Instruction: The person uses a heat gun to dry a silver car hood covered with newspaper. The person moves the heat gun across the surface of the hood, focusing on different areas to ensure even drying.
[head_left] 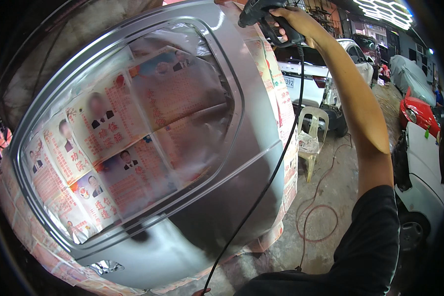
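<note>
The right hand (297,22) is wrapped around the grip of a black gun-shaped tool (264,18), held way up at the top of the view with the arm stretched out, nose pointing left by the upper corner of a grey vehicle panel (255,123). Its black cord (302,74) drops from the grip and runs in front of the panel to the bottom edge. Only a sliver of the left hand (202,292) shows down there, right by the cord, so can't tell if it's gripping it or not. The panel's window opening is covered with printed paper sheets (126,172). Off to the right there's a pale plastic chair (314,110), a reddish hose (337,222) looped on the floor and a white vehicle (295,69) behind.
</note>
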`<action>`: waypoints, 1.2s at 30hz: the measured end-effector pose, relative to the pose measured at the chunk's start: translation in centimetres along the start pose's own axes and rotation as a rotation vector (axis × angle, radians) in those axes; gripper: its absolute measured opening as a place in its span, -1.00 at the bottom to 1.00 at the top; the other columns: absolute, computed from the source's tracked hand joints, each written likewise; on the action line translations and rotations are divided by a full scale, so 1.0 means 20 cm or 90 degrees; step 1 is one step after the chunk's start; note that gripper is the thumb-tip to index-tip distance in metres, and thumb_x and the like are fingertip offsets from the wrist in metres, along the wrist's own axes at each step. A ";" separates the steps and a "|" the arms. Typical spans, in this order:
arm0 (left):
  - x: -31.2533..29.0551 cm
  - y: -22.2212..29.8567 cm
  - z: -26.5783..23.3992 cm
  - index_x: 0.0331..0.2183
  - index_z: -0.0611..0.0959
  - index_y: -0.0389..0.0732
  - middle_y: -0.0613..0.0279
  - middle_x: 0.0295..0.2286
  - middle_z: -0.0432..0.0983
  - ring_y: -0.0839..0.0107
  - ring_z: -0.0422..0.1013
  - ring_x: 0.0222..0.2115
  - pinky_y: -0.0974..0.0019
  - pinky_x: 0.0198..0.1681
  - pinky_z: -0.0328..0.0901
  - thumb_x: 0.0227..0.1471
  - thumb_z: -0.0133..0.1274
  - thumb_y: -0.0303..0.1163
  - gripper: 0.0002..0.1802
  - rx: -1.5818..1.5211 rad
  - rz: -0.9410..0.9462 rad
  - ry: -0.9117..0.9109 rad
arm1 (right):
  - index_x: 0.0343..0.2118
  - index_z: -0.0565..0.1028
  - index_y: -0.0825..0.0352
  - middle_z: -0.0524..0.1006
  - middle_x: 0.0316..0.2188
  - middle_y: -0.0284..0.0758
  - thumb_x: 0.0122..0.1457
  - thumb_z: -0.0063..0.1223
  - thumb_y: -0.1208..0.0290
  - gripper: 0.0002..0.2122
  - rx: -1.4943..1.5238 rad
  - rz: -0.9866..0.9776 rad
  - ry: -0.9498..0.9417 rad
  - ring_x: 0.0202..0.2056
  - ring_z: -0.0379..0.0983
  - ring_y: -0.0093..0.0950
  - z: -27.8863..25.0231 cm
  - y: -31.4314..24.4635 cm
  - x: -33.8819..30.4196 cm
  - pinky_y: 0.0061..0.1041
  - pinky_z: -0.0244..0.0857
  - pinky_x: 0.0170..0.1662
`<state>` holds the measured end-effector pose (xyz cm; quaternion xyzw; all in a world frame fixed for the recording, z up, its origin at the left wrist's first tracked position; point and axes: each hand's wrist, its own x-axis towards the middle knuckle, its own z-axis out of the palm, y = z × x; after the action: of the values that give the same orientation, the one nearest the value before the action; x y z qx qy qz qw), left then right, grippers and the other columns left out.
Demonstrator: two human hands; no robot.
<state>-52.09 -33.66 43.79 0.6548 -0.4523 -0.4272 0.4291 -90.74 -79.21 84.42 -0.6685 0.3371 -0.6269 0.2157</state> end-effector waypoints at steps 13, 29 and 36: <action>0.00 -0.12 -0.04 -0.11 0.59 -0.33 0.33 -0.52 0.33 0.49 0.23 -0.51 0.35 -0.41 0.16 0.29 -0.03 -0.22 -0.65 -0.039 -0.009 0.046 | -0.15 0.49 0.39 0.50 -0.46 -0.40 0.22 0.19 0.20 -0.67 -0.054 0.078 -0.030 -0.61 0.37 -0.66 -0.18 0.21 -0.49 -0.63 0.31 -0.56; -0.03 -0.55 -0.11 -0.22 0.60 -0.34 0.16 -0.47 0.51 0.33 0.40 -0.50 0.24 -0.41 0.31 0.28 -0.02 -0.34 -0.76 0.229 0.049 0.098 | -0.16 0.45 0.35 0.50 -0.47 -0.38 0.23 0.13 0.22 -0.71 -0.107 0.262 -0.033 -0.66 0.39 -0.62 -0.28 0.58 -1.05 -0.58 0.26 -0.60; -0.05 -0.61 -0.07 -0.19 0.60 -0.35 0.13 -0.44 0.52 0.32 0.41 -0.47 0.23 -0.38 0.32 0.30 -0.02 -0.34 -0.75 0.223 0.028 0.120 | -0.20 0.44 0.34 0.46 -0.50 -0.40 0.22 0.15 0.26 -0.74 -0.093 0.341 -0.057 -0.64 0.39 -0.64 -0.23 0.65 -1.27 -0.58 0.27 -0.60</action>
<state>-48.21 -29.82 32.77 0.7467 -0.4916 -0.2690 0.3583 -97.26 -69.19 58.09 -0.5963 0.5363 -0.4912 0.3399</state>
